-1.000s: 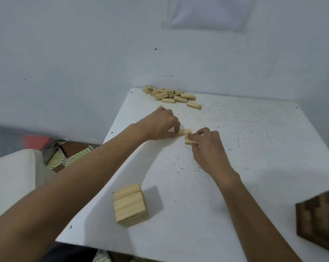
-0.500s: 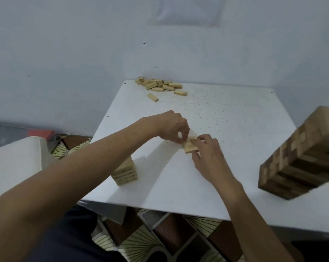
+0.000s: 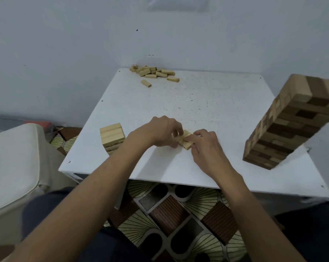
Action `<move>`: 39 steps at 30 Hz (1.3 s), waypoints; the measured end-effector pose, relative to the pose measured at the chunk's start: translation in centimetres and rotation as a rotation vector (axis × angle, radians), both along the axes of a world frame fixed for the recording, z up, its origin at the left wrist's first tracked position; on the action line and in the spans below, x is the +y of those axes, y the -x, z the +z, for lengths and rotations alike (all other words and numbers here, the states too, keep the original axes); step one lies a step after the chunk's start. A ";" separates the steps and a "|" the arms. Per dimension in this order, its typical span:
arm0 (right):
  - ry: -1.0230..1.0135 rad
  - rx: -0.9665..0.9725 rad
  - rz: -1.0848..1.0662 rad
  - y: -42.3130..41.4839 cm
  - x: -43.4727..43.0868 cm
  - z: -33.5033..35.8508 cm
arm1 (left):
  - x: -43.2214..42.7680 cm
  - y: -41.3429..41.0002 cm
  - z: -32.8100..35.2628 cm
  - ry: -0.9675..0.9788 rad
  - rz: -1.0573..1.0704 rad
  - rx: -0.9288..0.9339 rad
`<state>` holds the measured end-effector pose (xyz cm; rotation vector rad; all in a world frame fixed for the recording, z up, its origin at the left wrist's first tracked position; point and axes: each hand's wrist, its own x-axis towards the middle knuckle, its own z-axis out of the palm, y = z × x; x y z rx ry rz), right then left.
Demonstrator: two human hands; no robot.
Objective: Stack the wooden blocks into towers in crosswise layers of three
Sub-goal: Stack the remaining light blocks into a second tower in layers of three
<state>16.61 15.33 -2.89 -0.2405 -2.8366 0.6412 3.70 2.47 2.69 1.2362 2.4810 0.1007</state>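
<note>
Right of the short pale tower, my left hand and right hand pinch a pale block row with curled fingers, seemingly squaring a base layer.

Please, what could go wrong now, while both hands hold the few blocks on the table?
The blocks pinched between left hand and right hand may slide out of line when released. The left forearm passes close by the short stack near the table edge and could knock it. A wide right-arm sweep might hit the tall tower.
</note>
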 end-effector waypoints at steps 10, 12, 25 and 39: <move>0.089 -0.087 0.107 -2.2 0.7 0.6 | -1.1 -3.0 -2.3 -0.173 0.066 -0.054; 0.081 -0.110 0.137 -2.2 1.1 0.6 | -1.0 -2.9 -2.5 -0.182 0.067 -0.040; 0.173 -0.087 0.167 -2.8 2.4 0.3 | -1.4 -2.6 -3.5 -0.255 0.066 -0.084; 0.193 -0.073 0.159 -2.5 2.4 0.4 | -1.6 -3.1 -4.1 -0.340 0.095 -0.076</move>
